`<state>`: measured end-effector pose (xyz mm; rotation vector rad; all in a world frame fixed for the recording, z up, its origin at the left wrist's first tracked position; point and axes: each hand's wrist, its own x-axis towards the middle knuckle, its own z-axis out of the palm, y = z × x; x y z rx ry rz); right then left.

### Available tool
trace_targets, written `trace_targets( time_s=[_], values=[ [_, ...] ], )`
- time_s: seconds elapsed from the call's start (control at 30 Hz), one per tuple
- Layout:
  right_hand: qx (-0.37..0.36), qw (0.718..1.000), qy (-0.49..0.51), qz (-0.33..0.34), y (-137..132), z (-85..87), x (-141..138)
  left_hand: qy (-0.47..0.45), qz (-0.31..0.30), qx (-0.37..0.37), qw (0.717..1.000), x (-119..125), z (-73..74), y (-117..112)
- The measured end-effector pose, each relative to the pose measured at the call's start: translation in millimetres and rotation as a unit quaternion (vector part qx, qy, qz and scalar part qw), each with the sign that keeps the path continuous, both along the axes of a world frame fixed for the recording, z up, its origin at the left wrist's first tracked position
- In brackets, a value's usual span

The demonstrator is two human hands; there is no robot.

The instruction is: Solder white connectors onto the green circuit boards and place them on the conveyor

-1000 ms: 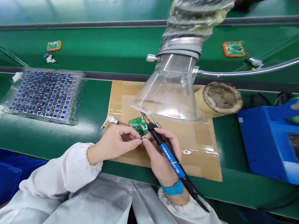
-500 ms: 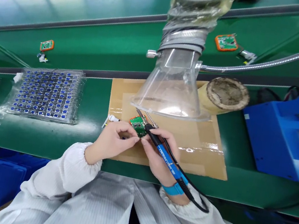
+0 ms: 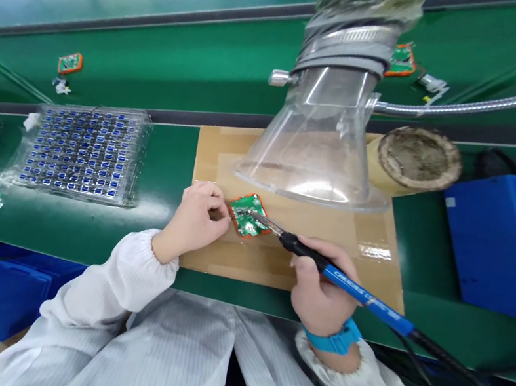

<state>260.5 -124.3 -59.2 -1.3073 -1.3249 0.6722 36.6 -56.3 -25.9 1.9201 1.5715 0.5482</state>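
Note:
A small green circuit board (image 3: 248,214) with an orange frame lies on a brown cardboard mat (image 3: 365,265). My left hand (image 3: 198,216) is curled at the board's left edge, fingertips pinched against it. My right hand (image 3: 322,283) is wrapped round a blue-handled soldering iron (image 3: 351,287). Its metal tip rests on the board's right side. A clear funnel-shaped fume hood (image 3: 319,144) hangs just behind the board.
A clear tray of small blue parts (image 3: 83,150) lies to the left on the green bench. A blue machine (image 3: 514,238) stands at the right, a round brown pot (image 3: 418,160) beside the hood. More orange-framed boards (image 3: 70,63) lie on the conveyor behind.
My right hand has drawn back to the right and lowered the iron's handle, its tip now on the board. The board lies flatter on the mat. My left hand moved to its left edge.

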Motion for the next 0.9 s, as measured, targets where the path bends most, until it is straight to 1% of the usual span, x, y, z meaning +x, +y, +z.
trace_targets(
  time_s=[0.1,0.33,0.57,0.9],
  values=[
    [0.002,1.0,0.011,0.009,-0.5,-1.6,1.9,0.01,-0.006,-0.002,1.0,0.5,0.3,-0.3],
    [0.007,0.997,-0.04,0.058,1.6,2.6,-1.6,0.016,-0.004,-0.003,1.0,0.9,-0.4,-0.3],
    [-0.002,0.996,-0.05,0.072,2.9,5.6,-4.5,0.022,-0.003,-0.001,1.0,1.9,0.2,0.3],
    [0.014,0.995,-0.058,0.082,6.2,10.0,-6.0,0.028,-0.005,-0.005,1.0,1.7,-0.1,1.6]
  ],
)
